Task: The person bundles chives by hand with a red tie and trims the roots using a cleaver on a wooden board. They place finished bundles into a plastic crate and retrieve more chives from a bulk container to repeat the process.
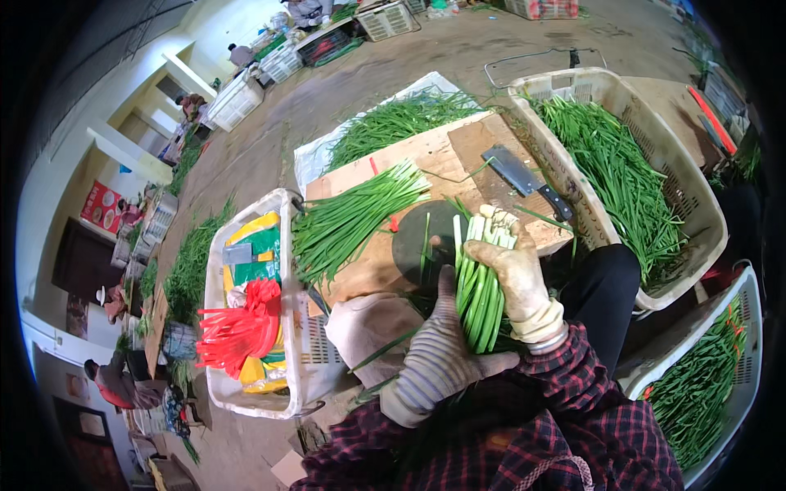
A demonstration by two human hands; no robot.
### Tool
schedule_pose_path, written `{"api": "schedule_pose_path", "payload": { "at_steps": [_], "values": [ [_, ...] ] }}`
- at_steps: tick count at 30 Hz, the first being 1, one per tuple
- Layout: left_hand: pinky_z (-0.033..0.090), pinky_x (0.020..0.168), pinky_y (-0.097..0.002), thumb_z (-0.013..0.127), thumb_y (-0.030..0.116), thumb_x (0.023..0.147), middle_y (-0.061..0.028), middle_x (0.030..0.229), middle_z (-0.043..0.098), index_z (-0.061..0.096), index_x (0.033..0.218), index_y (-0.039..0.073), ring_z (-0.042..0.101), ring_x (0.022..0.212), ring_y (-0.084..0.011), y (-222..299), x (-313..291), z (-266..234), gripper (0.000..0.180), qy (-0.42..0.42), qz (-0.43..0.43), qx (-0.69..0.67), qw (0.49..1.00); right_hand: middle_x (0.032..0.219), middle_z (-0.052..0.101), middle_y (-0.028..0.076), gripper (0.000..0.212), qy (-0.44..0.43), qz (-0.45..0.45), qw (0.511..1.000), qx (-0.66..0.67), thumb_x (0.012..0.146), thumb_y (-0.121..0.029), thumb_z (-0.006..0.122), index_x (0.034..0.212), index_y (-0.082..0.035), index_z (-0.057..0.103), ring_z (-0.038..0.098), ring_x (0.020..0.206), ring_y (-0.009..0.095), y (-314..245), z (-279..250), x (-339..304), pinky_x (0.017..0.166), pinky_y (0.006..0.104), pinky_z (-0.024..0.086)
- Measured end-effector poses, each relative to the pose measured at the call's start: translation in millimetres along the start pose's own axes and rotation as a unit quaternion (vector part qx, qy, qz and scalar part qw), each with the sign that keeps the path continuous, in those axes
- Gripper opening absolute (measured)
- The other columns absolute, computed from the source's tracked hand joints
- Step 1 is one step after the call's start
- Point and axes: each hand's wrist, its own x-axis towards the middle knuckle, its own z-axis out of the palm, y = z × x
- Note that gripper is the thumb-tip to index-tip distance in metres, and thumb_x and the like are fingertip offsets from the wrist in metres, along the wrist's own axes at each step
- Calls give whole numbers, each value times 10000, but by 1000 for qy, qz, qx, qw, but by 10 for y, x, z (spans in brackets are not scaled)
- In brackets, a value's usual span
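A bunch of garlic chives (480,299), with white stem ends pointing away from me, is held upright in front of my body. My left hand (438,352), in a grey striped glove, supports the leaves from the left and below. My right hand (514,266), in a cream glove, wraps the white ends from the right. Just beyond is a wooden board (442,155) with a dark round patch (426,241). A larger pile of chives (360,213) lies on the board's left side. A cleaver (512,170) with a black handle rests at the board's right.
On my left, a white crate (286,311) holds red strips (241,327) and yellow-green packaging. Chives fill a crate (712,213) at right and another crate (749,327) nearer me. More greens (401,123) lie on a white sheet behind the board. Several people work along the far-left wall.
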Motion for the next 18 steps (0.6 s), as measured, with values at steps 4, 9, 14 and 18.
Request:
{"api": "schedule_pose_path", "payload": {
  "at_steps": [4, 9, 14, 18],
  "values": [
    [431, 983, -335, 836, 117, 651, -73, 1255, 515, 117, 1441, 43, 528, 1129, -194, -826, 177, 155, 1071, 106, -36, -246, 963, 1054, 622, 72, 544, -38, -11, 994, -102, 775, -116, 755, 1242, -1, 501, 595, 947, 126, 292, 29, 29, 820, 278, 494],
    [527, 821, -372, 700, 39, 674, -131, 1085, 604, 437, 1351, -6, 632, 920, -263, -227, -132, -312, 728, -83, -77, -638, 761, 1215, 571, 142, 605, -246, 150, 930, 227, 935, -423, 562, 1410, -93, 386, 551, 1150, 235, 34, -233, 209, 953, 415, 455],
    [484, 887, -404, 705, 99, 675, -132, 1067, 581, 394, 1378, -33, 611, 903, -264, -323, -81, -249, 781, -137, -40, -701, 698, 1119, 629, 106, 494, -204, 135, 965, 96, 893, -15, 583, 1356, -1, 413, 622, 1028, 191, 57, -269, 57, 920, 314, 491],
    [462, 902, -409, 725, 130, 664, -119, 1057, 573, 406, 1375, -14, 598, 907, -258, -358, -72, -167, 792, -156, -52, -731, 662, 963, 626, 39, 515, -209, 100, 967, -109, 816, 16, 673, 1288, 23, 469, 587, 792, 84, 4, -230, 15, 669, 228, 481]
  ]
}}
